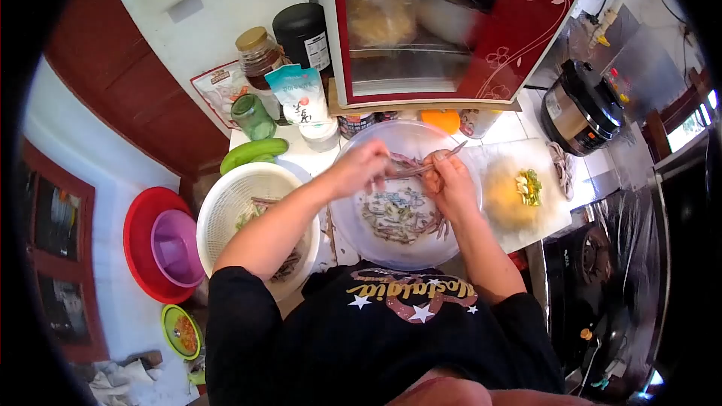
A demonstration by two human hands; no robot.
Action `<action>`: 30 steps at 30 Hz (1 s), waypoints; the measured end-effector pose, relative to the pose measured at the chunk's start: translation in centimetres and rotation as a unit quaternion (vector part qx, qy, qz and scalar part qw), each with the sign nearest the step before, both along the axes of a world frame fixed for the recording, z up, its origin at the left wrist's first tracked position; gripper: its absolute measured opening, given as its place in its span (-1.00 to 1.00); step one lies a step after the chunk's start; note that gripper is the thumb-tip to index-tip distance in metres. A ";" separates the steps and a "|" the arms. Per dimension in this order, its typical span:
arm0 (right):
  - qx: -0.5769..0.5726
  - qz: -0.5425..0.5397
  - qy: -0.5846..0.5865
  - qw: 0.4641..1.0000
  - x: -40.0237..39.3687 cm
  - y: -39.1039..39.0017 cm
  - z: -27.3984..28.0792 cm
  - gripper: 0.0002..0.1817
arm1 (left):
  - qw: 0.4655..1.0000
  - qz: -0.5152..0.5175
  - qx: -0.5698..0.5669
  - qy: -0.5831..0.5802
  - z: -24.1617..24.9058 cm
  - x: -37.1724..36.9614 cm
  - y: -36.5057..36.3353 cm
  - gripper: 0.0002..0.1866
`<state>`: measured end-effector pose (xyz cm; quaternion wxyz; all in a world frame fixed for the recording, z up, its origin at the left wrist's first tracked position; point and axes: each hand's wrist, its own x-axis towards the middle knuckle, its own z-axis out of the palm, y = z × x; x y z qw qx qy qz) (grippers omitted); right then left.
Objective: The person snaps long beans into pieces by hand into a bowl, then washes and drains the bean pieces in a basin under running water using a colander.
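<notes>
Both of my hands are above a large translucent bowl (pixel 344 214). My right hand (pixel 445 178) has its fingers closed on a bunch of thin, brownish-purple strips (pixel 406 165) that stick out on both sides of it. At the left end of the bunch is my left hand (pixel 366 165), fingers curled and slightly blurred; whether it grips a strip is unclear. More cut pieces (pixel 395 218) lie in the bottom of the bowl. To the left, partly under my left forearm, a white colander (pixel 218 210) contains similar strips and some green bits.
A cutting board (pixel 519 158) with chopped green and pale pieces (pixel 529 187) is right of the bowl. Jars, a teal-and-white bag (pixel 298 94) and a green gourd (pixel 252 153) stand behind. A rice cooker (pixel 583 107) is at back right, red and purple basins (pixel 178 248) at left.
</notes>
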<state>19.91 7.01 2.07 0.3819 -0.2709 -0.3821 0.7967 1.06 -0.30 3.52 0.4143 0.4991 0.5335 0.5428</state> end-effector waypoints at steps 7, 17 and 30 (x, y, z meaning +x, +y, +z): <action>0.043 0.024 0.020 0.999 1.1 2.4 -0.7 -0.82 | 0.969 -0.174 -0.147 0.100 -1.0 1.2 -0.9 -0.83; 0.174 -0.001 -0.050 0.984 0.6 0.8 -0.1 -0.86 | 0.989 -0.023 -0.138 -0.051 0.9 0.9 1.1 -0.82; 0.326 -0.077 -0.124 0.934 0.0 -0.4 -0.2 -0.87 | 0.964 -0.006 -0.245 -0.099 -3.2 -0.9 2.3 -0.87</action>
